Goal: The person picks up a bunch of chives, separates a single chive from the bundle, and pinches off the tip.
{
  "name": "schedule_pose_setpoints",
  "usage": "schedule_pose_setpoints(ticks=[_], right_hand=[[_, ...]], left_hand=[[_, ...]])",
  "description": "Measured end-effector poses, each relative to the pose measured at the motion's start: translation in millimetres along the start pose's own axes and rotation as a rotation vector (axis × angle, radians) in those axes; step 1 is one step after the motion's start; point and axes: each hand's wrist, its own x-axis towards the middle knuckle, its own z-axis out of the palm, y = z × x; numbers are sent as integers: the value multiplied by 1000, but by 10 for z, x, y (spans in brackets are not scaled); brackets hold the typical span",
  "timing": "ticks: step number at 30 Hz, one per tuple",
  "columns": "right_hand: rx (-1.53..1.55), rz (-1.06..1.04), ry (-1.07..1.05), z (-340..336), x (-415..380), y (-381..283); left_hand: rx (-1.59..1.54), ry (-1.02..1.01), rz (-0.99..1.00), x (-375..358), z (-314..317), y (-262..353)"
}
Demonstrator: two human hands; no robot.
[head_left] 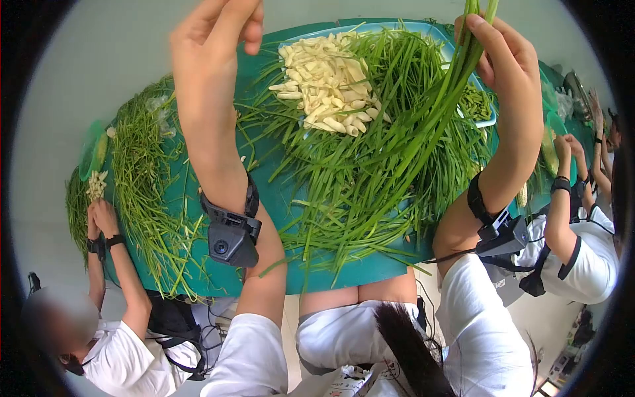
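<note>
My right hand (499, 53) is closed around a bunch of long green garlic chives (456, 92), raised at the upper right. Their leaves hang down to the left over the loose chives (370, 172) heaped in front of me. My left hand (215, 26) is lifted at the upper left, its fingers curled together and partly cut off by the frame's top edge. Whether anything is pinched there cannot be made out. Between my hands, a pile of pale cream, slender pieces (331, 79) lies beside the chives on a light blue tray (387, 26).
More green stalks (142, 178) cover the left of the green table (380, 268). Short cut green pieces (475, 102) lie at the tray's right end. One person (126, 351) works at the left with pale pieces; other people (569, 238) work at the right near green mesh bags.
</note>
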Motion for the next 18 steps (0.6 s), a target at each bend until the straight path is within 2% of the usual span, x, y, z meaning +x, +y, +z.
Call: schedule_pose_setpoints(ticks=[4,8,10,11,13,15,17,18], right_hand=[[4,-1,125,145,-78,-217],[9,1,117,126,-49,-250],[-63,191,70,120,-9,-328],[-62,194,66,140,-21,-301],[-30,5,110,183,-66,-219],[-16,-13,90,155,-62,-184],[-1,-41,73,146,-50,-206],[-14,-4,81,155,-57,-243]], left_hand=[[24,-53,17,11,-49,-28],[-47,-27,24,-6,10,-20],[-12,6,10,-7,48,-1],[22,40,-8,-15,55,4],[19,33,-11,-29,54,24],[13,24,-1,-15,61,41],[-58,176,-25,8,75,54],[-57,179,-24,7,85,90]])
